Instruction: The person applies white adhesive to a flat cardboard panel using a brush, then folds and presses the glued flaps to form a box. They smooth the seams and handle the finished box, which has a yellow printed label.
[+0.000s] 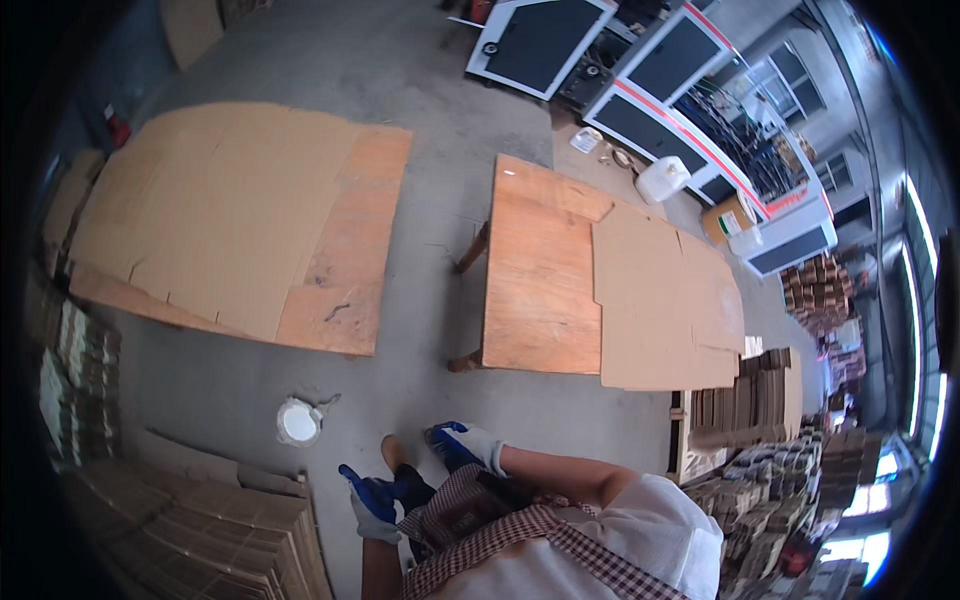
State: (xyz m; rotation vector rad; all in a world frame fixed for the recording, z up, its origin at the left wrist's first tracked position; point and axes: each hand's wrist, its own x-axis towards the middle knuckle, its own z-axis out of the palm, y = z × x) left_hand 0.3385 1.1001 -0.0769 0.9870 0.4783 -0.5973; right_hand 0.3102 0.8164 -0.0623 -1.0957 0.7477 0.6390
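Note:
Both my hands wear blue-and-white work gloves and hang in front of my checked apron [462, 510]. My left hand [374, 498] has a finger stretched out away from the others and holds nothing. My right hand [464, 446] is at the apron's upper right side, its fingers loosely apart with nothing seen in them. Neither hand touches the tables. Ahead on the right, a flat cardboard sheet [665, 300] lies on a wooden table [540, 270]. Another large cardboard sheet [210, 210] covers most of the left wooden table [350, 240].
A white round container [299, 421] stands on the floor between me and the left table. Stacked cardboard [210, 530] is at my near left, with more cardboard stacks [745, 400] at right. Beyond the right table are a white jug [662, 180] and a large machine [690, 130].

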